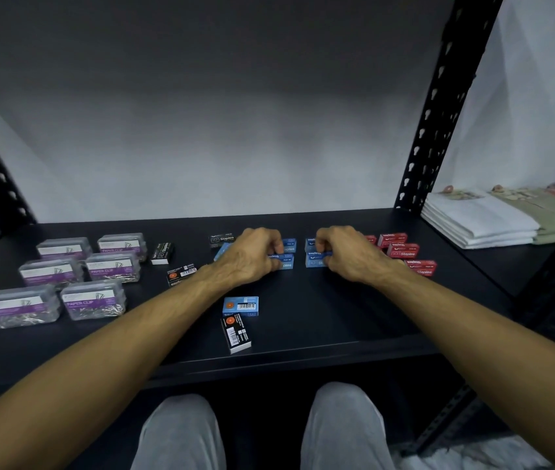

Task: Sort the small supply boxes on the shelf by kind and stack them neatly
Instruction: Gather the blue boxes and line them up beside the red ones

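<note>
While both bare forearms reach in over the front edge of the black metal shelf board, each hand works at a cluster of small blue cardboard staple boxes toward the back middle. The left hand has its fingers curled round the left group of blue staple boxes, pinching the nearer one at its end; another blue box pokes out from behind the wrist. The right hand curls its fingers onto the right group of blue staple boxes (two stacked pairs, as far as the blur allows), gripping them at their right end. A bare gap of shelf lies between the two groups.

Just beyond the right hand, toward the back right corner, sit the small red cardboard staple boxes, close together and partly hidden by the wrist. Near the front edge at the middle lies a lone blue staple box with its barcode up, and touching its near side a black staple box set at an angle. Three more black staple boxes lie scattered left of the left hand. Along the left side stand six clear plastic paper-clip boxes with purple labels, in three rows of two.

Right of the shelf's upright post lies a stack of folded white cloth.
</note>
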`<act>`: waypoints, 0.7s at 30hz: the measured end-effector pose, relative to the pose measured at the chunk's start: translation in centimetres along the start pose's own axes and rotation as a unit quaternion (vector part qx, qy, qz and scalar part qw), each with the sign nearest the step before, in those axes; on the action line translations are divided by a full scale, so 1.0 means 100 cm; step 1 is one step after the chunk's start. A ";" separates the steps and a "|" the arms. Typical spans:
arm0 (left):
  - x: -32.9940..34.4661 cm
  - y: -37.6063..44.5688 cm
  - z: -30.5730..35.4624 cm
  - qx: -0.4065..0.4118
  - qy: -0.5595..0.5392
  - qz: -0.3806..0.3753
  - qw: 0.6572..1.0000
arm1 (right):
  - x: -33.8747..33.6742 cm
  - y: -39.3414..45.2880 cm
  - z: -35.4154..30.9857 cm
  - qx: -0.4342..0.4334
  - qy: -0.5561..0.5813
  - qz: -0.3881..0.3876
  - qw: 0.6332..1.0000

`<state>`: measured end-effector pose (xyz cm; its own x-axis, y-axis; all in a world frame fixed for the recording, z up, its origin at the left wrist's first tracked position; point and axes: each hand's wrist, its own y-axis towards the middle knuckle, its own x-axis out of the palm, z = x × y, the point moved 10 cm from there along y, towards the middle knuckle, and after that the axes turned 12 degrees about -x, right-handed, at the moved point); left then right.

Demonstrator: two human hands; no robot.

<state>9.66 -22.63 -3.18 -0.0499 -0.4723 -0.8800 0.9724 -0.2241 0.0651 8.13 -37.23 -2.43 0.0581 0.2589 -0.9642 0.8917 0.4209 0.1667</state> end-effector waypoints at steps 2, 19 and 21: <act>0.001 0.000 0.001 0.000 0.001 0.000 1.000 | 0.000 0.000 0.001 0.000 -0.002 0.001 1.000; -0.015 -0.005 0.001 0.023 -0.012 0.033 0.999 | -0.008 -0.001 -0.005 -0.003 -0.044 0.005 0.999; -0.025 -0.008 -0.004 0.024 -0.018 0.051 0.998 | -0.012 0.000 -0.011 -0.011 -0.055 0.015 0.998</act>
<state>9.05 -20.92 -1.19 0.0401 -0.5247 -0.8503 0.9607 -0.2138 0.1773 7.52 -36.59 -1.02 0.1353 0.1761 -0.9750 0.8786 0.4337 0.2002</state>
